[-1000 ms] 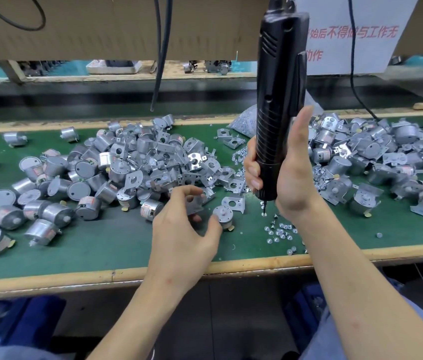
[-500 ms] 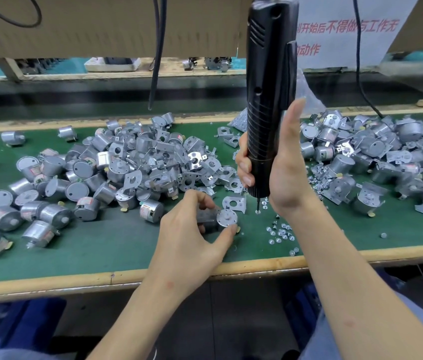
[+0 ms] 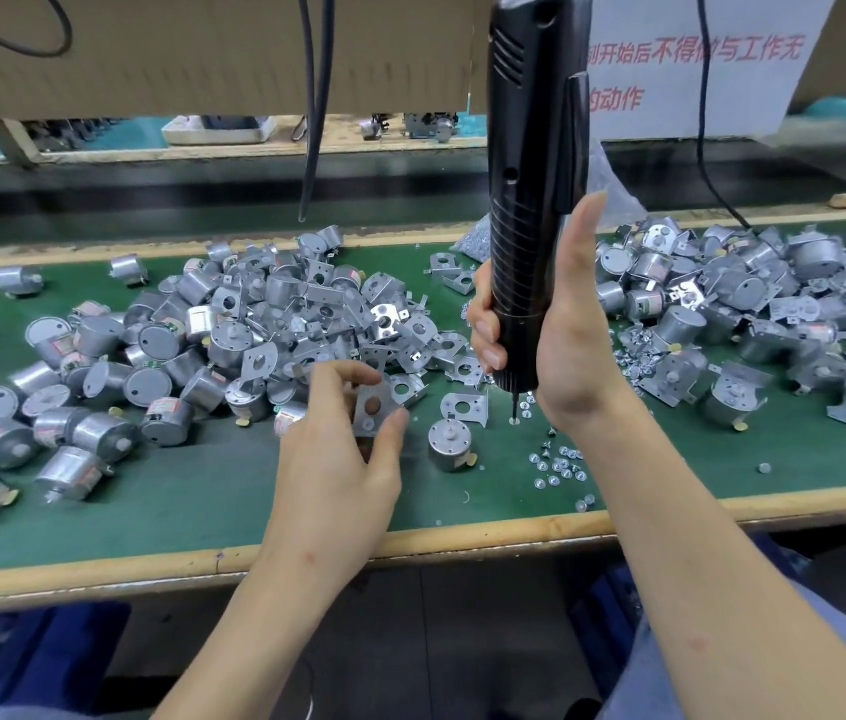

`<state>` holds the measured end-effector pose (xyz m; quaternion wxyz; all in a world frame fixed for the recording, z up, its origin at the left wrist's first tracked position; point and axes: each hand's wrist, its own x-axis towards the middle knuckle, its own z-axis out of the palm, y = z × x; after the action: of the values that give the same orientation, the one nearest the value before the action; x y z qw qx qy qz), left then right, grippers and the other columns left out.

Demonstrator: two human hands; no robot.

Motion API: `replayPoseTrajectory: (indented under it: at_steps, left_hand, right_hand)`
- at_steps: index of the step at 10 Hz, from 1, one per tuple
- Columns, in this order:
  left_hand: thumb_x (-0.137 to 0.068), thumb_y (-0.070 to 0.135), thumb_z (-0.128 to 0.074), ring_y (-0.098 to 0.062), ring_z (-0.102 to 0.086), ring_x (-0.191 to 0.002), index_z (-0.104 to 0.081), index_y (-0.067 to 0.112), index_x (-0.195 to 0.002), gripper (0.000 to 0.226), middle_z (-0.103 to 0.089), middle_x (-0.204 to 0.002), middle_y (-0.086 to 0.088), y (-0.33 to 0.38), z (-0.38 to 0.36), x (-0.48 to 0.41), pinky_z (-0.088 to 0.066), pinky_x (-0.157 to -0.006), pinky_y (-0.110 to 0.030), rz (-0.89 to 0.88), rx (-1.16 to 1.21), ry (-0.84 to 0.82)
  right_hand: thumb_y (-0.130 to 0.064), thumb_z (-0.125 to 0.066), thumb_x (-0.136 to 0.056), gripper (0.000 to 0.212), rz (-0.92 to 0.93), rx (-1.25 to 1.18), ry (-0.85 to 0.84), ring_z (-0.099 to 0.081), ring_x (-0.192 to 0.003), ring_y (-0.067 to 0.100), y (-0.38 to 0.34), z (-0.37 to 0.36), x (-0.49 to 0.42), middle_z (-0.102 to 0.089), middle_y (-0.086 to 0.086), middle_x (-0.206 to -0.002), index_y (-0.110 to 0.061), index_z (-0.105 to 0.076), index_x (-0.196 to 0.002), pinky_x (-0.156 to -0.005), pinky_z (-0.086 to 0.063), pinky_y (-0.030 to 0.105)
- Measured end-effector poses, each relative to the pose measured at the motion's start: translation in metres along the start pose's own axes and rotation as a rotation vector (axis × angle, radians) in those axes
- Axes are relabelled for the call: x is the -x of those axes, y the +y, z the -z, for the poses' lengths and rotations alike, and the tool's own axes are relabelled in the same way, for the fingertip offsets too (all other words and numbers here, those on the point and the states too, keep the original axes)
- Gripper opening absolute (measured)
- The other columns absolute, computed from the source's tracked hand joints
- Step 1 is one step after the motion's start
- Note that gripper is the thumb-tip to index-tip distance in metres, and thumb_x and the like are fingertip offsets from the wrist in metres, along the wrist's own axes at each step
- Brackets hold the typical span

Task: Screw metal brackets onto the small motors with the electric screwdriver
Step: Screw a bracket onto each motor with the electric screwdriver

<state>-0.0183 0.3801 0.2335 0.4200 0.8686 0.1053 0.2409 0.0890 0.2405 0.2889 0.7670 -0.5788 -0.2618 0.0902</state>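
My left hand [image 3: 340, 459] pinches a flat metal bracket [image 3: 373, 406] between thumb and fingers, just above the green mat. A single small silver motor [image 3: 448, 447] stands shaft-up on the mat right of that hand, untouched. Beyond it lies a loose bracket [image 3: 465, 409]. My right hand [image 3: 561, 350] grips the black electric screwdriver [image 3: 532, 200] upright, its bit pointing down onto a screw [image 3: 515, 421] on the mat. Loose screws [image 3: 558, 466] are scattered below the bit.
A big heap of motors and brackets [image 3: 265, 330] covers the mat's middle left, with more motors [image 3: 21, 444] at the far left. Another pile of motors [image 3: 753, 314] fills the right. The bench's wooden front edge [image 3: 462, 537] runs below my hands. A black cable [image 3: 317, 122] hangs behind.
My left hand let go of the small motor, which now stands alone, and lifted a bracket from the pile's edge. The screwdriver drifted slightly left and its bit came down onto a screw.
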Motion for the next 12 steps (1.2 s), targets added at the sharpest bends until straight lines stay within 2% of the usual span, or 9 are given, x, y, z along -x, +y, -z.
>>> replayPoseTrajectory:
  at_steps: [3,5,6,7,8,9,10,11,12]
  left_hand:
    - [-0.095,0.023,-0.053,-0.001,-0.053,-0.076,-0.036,0.032,-0.093,0.019,-0.063,-0.07,0.011,0.0,0.012,-0.004,-0.035,-0.062,-0.01,0.069,-0.023,-0.133]
    - [-0.092,0.027,-0.064,-0.014,-0.043,-0.052,-0.056,0.028,-0.074,0.02,-0.056,-0.061,0.0,0.003,0.016,-0.008,-0.035,-0.05,-0.016,-0.084,-0.042,-0.168]
    - [-0.096,0.03,-0.06,-0.012,-0.044,-0.056,-0.064,0.028,-0.078,0.018,-0.054,-0.063,0.001,0.002,0.018,-0.009,-0.033,-0.052,-0.014,-0.104,-0.043,-0.205]
    - [-0.098,0.036,-0.04,0.001,-0.053,-0.079,-0.05,0.048,-0.102,0.016,-0.059,-0.077,0.015,0.0,0.018,-0.007,-0.036,-0.065,-0.011,-0.067,-0.064,-0.312]
    - [-0.101,0.034,-0.038,0.003,-0.052,-0.073,-0.033,0.045,-0.094,0.013,-0.06,-0.076,0.02,-0.001,0.017,-0.006,-0.038,-0.062,-0.012,-0.033,-0.041,-0.307]
    - [-0.1,0.031,-0.047,0.003,-0.052,-0.078,-0.041,0.036,-0.09,0.012,-0.057,-0.084,0.026,0.001,0.017,-0.01,-0.036,-0.065,-0.008,-0.148,-0.102,-0.294]
    - [-0.097,0.017,-0.058,-0.004,-0.054,-0.089,-0.058,0.026,-0.093,0.01,-0.056,-0.088,0.015,0.001,0.014,-0.014,-0.037,-0.071,-0.009,-0.231,-0.109,-0.25]
    - [-0.095,0.01,-0.061,-0.005,-0.059,-0.088,-0.071,0.029,-0.108,0.025,-0.062,-0.092,0.015,0.0,0.012,-0.016,-0.039,-0.073,-0.01,-0.238,-0.067,-0.161]
    - [-0.1,0.017,-0.052,-0.005,-0.053,-0.086,-0.047,0.037,-0.144,0.049,-0.055,-0.084,0.015,-0.005,0.01,-0.016,-0.038,-0.075,-0.012,-0.203,-0.054,-0.218]
  right_hand:
    - [-0.095,-0.037,-0.062,0.082,-0.006,-0.005,-0.024,-0.044,-0.044,0.016,0.002,-0.002,-0.001,-0.051,0.001,-0.057,-0.016,-0.055,-0.067,-0.046,-0.04,0.024]
    - [-0.094,-0.036,-0.063,0.08,0.0,-0.011,-0.024,-0.044,-0.043,0.017,0.002,-0.005,-0.003,-0.051,0.001,-0.056,-0.017,-0.056,-0.066,-0.046,-0.04,0.024]
    - [-0.094,-0.036,-0.063,0.079,0.002,-0.007,-0.029,-0.044,-0.043,0.017,0.002,-0.005,-0.004,-0.051,0.001,-0.056,-0.017,-0.056,-0.065,-0.045,-0.04,0.024]
    - [-0.094,-0.036,-0.063,0.079,0.002,-0.008,-0.028,-0.045,-0.043,0.017,0.003,-0.005,-0.005,-0.052,0.001,-0.056,-0.018,-0.056,-0.065,-0.046,-0.04,0.024]
    - [-0.095,-0.037,-0.061,0.08,-0.002,-0.016,-0.03,-0.044,-0.043,0.017,0.003,-0.004,-0.007,-0.051,0.001,-0.056,-0.018,-0.056,-0.066,-0.046,-0.039,0.024]
    - [-0.096,-0.038,-0.059,0.081,-0.008,-0.025,-0.031,-0.044,-0.043,0.017,0.003,-0.005,-0.008,-0.051,0.002,-0.056,-0.017,-0.056,-0.066,-0.046,-0.039,0.024]
    - [-0.094,-0.038,-0.06,0.081,-0.008,-0.029,-0.044,-0.043,-0.042,0.017,0.003,-0.006,-0.008,-0.05,0.002,-0.056,-0.016,-0.055,-0.067,-0.046,-0.038,0.024]
    - [-0.092,-0.037,-0.061,0.08,-0.011,-0.035,-0.05,-0.043,-0.042,0.017,0.002,-0.007,-0.009,-0.05,0.002,-0.056,-0.014,-0.055,-0.067,-0.045,-0.039,0.024]
    - [-0.094,-0.031,-0.069,0.084,-0.016,-0.029,-0.047,-0.043,-0.043,0.017,0.002,-0.008,-0.009,-0.05,0.002,-0.056,-0.013,-0.054,-0.069,-0.046,-0.039,0.026]
